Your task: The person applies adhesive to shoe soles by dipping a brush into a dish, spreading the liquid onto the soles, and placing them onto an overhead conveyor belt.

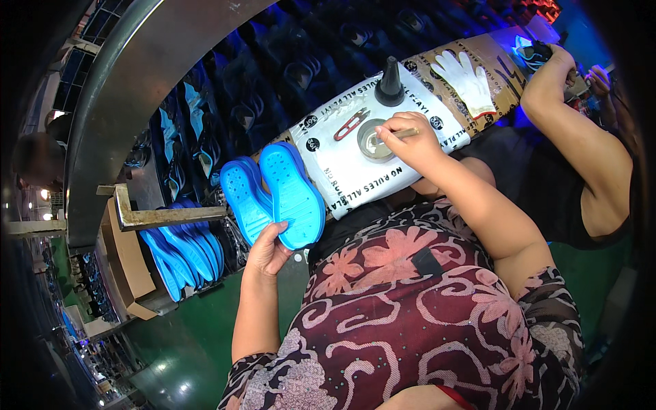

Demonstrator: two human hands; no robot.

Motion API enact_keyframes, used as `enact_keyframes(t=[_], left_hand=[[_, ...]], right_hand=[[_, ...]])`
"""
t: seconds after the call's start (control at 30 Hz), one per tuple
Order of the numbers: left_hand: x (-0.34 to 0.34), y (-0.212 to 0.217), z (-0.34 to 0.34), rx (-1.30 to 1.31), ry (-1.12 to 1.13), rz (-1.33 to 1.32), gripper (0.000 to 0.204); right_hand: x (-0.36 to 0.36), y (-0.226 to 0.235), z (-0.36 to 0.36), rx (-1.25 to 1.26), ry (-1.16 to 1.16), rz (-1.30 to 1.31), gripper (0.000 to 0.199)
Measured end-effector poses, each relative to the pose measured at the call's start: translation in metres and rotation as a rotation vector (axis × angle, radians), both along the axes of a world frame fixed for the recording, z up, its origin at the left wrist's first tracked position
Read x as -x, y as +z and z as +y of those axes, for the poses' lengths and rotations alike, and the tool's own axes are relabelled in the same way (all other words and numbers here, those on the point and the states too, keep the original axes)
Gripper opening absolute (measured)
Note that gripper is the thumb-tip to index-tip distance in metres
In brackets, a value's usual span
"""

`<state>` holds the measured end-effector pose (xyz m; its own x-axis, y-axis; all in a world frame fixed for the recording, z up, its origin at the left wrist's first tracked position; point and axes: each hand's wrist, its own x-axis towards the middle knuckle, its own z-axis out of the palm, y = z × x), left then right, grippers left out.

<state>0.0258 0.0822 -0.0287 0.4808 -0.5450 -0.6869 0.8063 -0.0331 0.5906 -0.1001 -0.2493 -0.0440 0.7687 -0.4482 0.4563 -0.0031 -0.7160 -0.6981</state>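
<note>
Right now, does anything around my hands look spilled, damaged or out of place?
Nothing looks plainly damaged, and I see no clear spill around the bowl by your right hand. Mildly odd: a single white glove lies on the cardboard, with no mate in view.

Black lettering on white sheet, cardboard

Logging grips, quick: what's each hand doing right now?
Left hand: closed, holding blue soles.
Right hand: closed, holding a pale-handled tool.
</note>
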Motion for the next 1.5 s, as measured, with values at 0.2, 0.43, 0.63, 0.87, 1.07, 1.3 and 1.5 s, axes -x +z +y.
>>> enact_keyframes(t=[0.2,0.43,0.63,0.87,1.07,1.3,1.5], left_hand=[[-0.003,0.001,-0.001,0.039,-0.056,0.036,0.043],[0.025,0.028,-0.043,0.096,-0.106,-0.324,0.056],[0.045,0.047,-0.086,0.101,-0.016,-0.876,0.049],[0.062,0.049,-0.099,0.04,0.049,-1.148,0.046],[0.064,0.044,-0.095,0.057,0.074,-1.481,0.044],[0.058,0.04,-0.091,0.054,0.07,-1.608,0.043],[0.062,0.041,-0.093,0.049,0.06,-1.538,0.045]], right_hand=[[0.014,0.014,-0.004,-0.304,-0.024,0.006,0.02],[0.036,0.049,0.007,-0.709,-0.141,-0.071,0.035],[0.058,0.084,0.038,-0.726,-0.023,-0.122,0.034],[0.06,0.1,0.057,-0.09,0.175,-0.199,0.023],[0.053,0.098,0.067,0.042,0.229,-0.202,0.021],[0.057,0.104,0.066,0.089,0.18,-0.143,0.021],[0.051,0.101,0.067,0.079,0.216,-0.18,0.023]])
